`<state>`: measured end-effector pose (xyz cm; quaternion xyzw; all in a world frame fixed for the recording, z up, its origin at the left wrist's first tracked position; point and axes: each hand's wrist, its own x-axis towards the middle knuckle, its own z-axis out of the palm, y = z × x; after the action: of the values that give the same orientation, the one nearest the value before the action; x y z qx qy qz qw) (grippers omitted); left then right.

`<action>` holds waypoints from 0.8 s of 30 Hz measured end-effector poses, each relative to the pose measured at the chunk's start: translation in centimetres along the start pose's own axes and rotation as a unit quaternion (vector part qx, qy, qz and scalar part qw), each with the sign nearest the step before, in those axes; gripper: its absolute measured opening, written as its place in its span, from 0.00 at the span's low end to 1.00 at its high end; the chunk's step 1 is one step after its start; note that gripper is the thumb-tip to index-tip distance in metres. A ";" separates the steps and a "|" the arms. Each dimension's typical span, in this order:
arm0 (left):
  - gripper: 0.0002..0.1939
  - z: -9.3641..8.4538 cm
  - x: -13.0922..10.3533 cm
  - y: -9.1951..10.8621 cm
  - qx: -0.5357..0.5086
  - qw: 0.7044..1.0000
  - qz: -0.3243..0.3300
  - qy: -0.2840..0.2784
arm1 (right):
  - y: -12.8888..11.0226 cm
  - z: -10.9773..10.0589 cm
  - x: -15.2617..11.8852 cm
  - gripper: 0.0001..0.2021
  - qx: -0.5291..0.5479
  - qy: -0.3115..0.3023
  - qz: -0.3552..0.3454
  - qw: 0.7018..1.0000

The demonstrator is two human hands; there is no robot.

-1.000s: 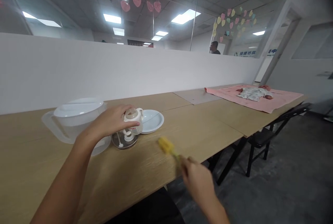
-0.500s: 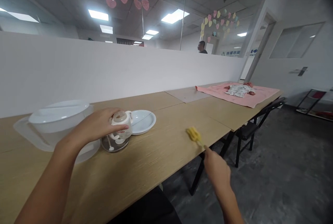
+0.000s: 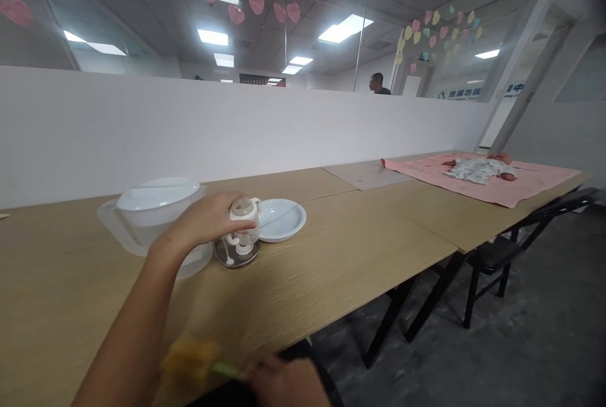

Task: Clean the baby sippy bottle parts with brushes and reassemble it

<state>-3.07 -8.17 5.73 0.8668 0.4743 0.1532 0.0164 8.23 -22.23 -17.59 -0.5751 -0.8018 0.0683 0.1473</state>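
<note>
My left hand (image 3: 211, 221) is around a clear baby bottle (image 3: 247, 225) with white handles, its thumb across the front and its other fingers mostly hidden behind. The bottle stands at a small dark round dish (image 3: 239, 260), where a thin tube with a white end also shows. Low in the view, my right hand (image 3: 288, 383) is closed on the pale handle of a yellow sponge brush (image 3: 189, 359). Both the brush and that hand are blurred by motion, near the table's front edge and below my left forearm.
A lidded translucent pitcher (image 3: 158, 218) stands left of the bottle, and a white plate (image 3: 283, 221) right of it. Farther right, a doll (image 3: 480, 169) lies on a pink mat (image 3: 502, 194). A black chair (image 3: 497, 255) is by the table (image 3: 341, 255). Someone (image 3: 379, 84) shows behind the glass.
My right hand has swung the sponge brush left and toward me, from over the table's front edge. My left hand stays at the bottle. The view has turned left.
</note>
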 end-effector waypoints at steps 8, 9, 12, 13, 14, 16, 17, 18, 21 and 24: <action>0.24 -0.9 -0.9 0.3 0.001 1.000 -0.005 0.013 | 21.4 -12.9 -7.7 0.21 -0.046 0.111 0.602 0.789; 0.24 -0.9 -1.0 0.2 0.004 1.000 -0.004 0.017 | 22.2 -13.6 -8.9 0.21 -0.059 0.123 0.649 0.749; 0.24 -1.0 -1.0 0.1 0.011 1.000 -0.005 0.015 | 19.7 -13.4 -10.1 0.23 -0.068 0.138 0.637 0.755; 0.23 -1.0 -1.0 0.1 0.012 1.000 -0.007 0.010 | 17.6 -12.7 -9.7 0.24 -0.055 0.148 0.592 0.790; 0.23 -1.0 -0.9 0.2 0.012 1.000 -0.009 0.004 | 15.1 -11.7 -8.9 0.23 -0.033 0.163 0.521 0.837; 0.23 -1.0 -0.9 0.2 0.011 1.000 -0.012 -0.007 | 9.9 -9.4 -6.7 0.21 0.040 0.158 0.333 0.929; 0.24 -0.9 -0.8 0.2 0.010 1.000 -0.013 -0.009 | 7.6 -8.4 -5.5 0.21 0.063 0.126 0.231 0.963; 0.24 -0.9 -0.8 0.2 0.009 1.000 -0.013 -0.011 | 5.6 -7.6 -4.2 0.22 0.074 0.093 0.160 0.980; 0.24 -0.7 -0.8 0.1 0.007 1.000 -0.012 -0.011 | 2.4 -6.3 -0.6 0.23 0.052 0.043 0.183 0.981; 0.24 -0.7 -0.9 0.1 0.009 1.000 -0.010 -0.015 | 2.9 -6.5 2.5 0.22 0.023 0.039 0.238 0.970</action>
<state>-3.60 -9.05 6.18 0.8644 0.4839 0.1356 0.0175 12.20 -19.33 -11.82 -0.7478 -0.6340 0.0972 0.1713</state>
